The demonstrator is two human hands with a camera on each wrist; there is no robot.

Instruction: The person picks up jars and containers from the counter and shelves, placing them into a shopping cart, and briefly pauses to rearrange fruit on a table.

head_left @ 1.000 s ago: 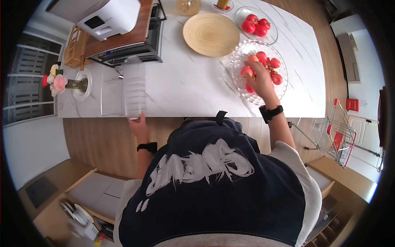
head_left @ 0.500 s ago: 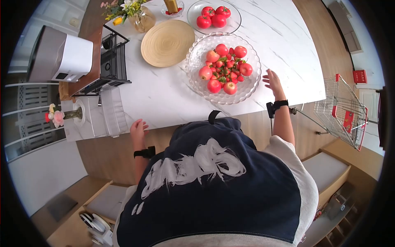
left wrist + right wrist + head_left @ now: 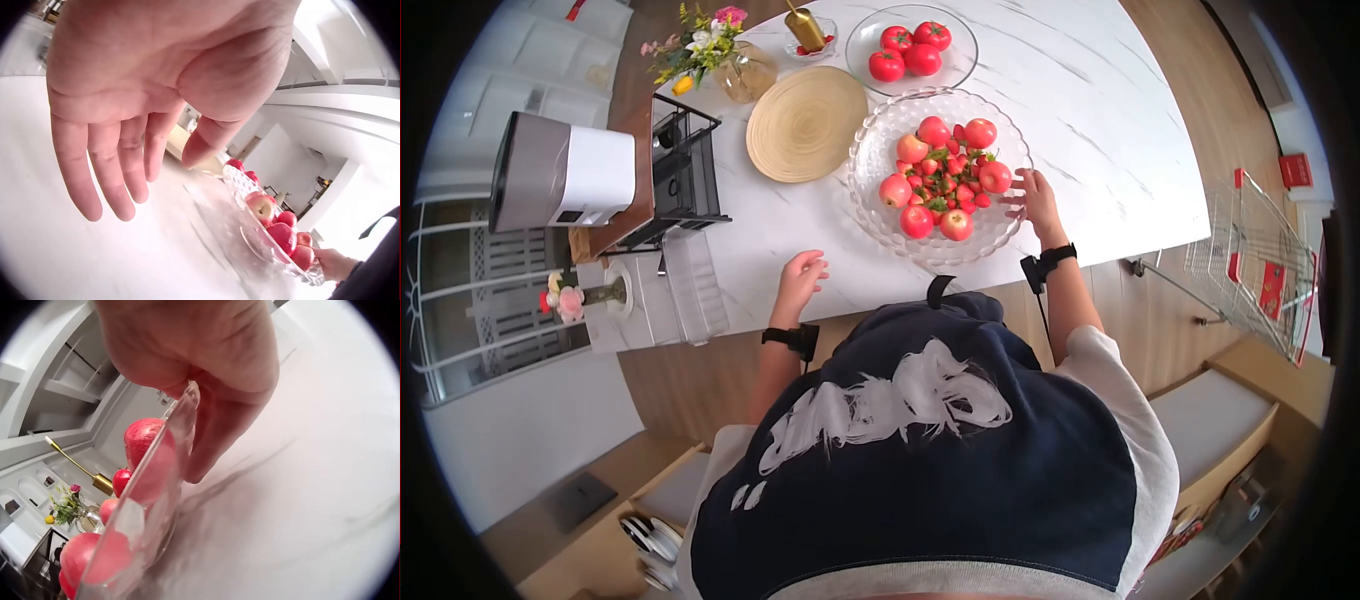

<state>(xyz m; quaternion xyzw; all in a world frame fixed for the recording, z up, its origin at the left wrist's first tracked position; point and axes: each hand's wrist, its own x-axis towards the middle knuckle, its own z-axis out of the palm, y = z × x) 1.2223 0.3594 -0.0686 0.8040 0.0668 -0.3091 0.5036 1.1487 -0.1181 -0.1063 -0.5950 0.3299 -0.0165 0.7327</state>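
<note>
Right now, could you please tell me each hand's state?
Left hand: open, holding nothing.
Right hand: holding the clear bowl by its rim.

We wear dark navy top (image 3: 1060, 480) with broad white brushstroke lettering (image 3: 890, 395); two short white strokes (image 3: 747, 496) at lettering's 8 o'clock. Our sleeves pale grey: right sleeve (image 3: 1145, 430) toward 4 o'clock in head view, left sleeve (image 3: 715, 465) between 7 and 8. Pale grey band (image 3: 940, 582) at 6 o'clock. Above our left hand (image 3: 169, 81), black wristband (image 3: 778, 336) with black box (image 3: 806, 343); our right hand (image 3: 1037, 205) has matching wristband (image 3: 1059, 256), box (image 3: 1033, 273), thin dark cable (image 3: 1042, 308) hanging toward 6 o'clock.
</note>
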